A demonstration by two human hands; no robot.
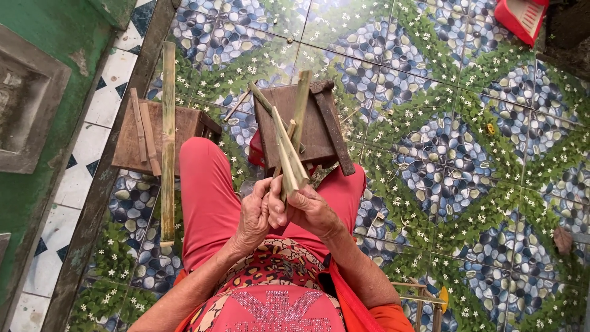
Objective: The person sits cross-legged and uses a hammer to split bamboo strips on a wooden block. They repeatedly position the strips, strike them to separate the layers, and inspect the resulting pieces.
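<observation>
My left hand (257, 215) and my right hand (313, 210) are pressed together in front of my knees, both closed around a bundle of split bamboo strips (290, 150). The strips fan upward and away from me, over a small dark wooden block table (310, 126) that stands on the tiled floor. My legs in red trousers (209, 197) frame the hands.
A long bamboo pole (168, 141) lies across a second wooden stool (132, 141) on the left, with short bamboo pieces (145, 132) on it. A green wall base (37, 92) runs along the left. A red dustpan (522, 17) sits at top right. Thin sticks (424, 301) lie at lower right.
</observation>
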